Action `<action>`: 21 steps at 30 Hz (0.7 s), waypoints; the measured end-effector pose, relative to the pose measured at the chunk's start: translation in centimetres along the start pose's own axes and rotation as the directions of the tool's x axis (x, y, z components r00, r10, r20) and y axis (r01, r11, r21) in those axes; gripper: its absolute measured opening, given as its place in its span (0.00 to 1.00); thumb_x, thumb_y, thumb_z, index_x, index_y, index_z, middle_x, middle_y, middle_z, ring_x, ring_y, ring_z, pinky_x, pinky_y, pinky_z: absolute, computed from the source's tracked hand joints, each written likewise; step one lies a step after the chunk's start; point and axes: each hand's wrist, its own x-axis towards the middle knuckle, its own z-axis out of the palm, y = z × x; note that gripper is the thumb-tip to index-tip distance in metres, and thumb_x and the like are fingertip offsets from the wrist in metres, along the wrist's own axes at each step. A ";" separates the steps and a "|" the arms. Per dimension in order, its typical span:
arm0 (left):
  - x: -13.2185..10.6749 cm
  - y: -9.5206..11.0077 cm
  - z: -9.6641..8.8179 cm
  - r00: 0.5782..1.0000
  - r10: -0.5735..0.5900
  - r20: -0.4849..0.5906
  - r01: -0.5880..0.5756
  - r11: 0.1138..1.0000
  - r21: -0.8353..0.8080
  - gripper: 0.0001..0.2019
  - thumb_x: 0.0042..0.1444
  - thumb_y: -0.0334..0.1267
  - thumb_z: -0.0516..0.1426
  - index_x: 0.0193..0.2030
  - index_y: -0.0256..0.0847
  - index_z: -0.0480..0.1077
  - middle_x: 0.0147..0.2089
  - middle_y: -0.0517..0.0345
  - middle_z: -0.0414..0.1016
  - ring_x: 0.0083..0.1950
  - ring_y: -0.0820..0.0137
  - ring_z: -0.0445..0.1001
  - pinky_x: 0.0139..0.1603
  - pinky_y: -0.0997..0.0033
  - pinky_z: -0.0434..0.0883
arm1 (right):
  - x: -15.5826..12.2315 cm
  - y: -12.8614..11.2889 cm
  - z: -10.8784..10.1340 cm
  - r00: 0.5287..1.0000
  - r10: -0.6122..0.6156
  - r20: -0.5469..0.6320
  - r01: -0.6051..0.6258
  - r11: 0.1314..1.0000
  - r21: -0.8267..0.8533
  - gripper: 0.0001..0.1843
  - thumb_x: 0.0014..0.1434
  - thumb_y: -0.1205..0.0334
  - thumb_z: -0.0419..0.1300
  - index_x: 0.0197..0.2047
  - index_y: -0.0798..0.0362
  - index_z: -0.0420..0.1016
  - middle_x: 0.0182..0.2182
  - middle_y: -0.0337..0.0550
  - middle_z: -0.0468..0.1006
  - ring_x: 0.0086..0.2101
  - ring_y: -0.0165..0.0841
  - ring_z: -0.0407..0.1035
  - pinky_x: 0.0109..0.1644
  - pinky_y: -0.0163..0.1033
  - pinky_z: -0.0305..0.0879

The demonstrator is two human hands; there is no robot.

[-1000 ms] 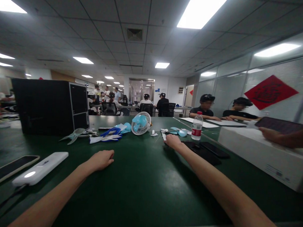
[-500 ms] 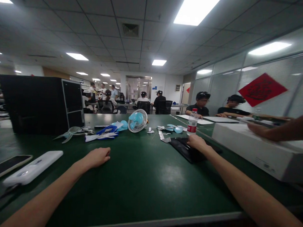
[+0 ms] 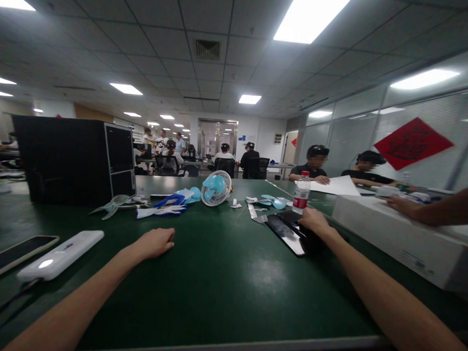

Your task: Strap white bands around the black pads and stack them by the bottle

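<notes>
My left hand rests on the green table with its fingers curled in, and nothing shows in it. My right hand grips the edge of a flat, black, glossy pouch at the right. Part of the pouch is raised under my fingers, and a bright white reflection shows on its near side. Just behind that hand stands a water bottle with a red cap and red label. A small white fan with light-blue blades lies tilted beyond the space between my hands.
Blue-and-white gloves and loose fan blades lie at the back left, before a black cabinet. A white power bank and a phone sit at left. Another person's hand rests on a white box.
My right hand has pulled part of the black pouch up, baring a shiny surface. My left hand stays put. Across the table, a person has raised a white sheet. The view has shifted slightly.
</notes>
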 end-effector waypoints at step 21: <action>-0.1 0.3 -0.3 0.999 0.009 -0.039 -0.009 1.000 -0.014 0.10 0.56 0.43 0.51 0.40 0.42 0.69 0.43 0.53 0.74 0.42 0.64 0.73 0.38 0.67 0.68 | -8.5 -15.1 -2.6 0.751 -0.656 -0.070 0.655 0.730 0.195 0.11 0.55 0.59 0.60 0.39 0.54 0.79 0.36 0.45 0.79 0.35 0.35 0.70 0.38 0.35 0.62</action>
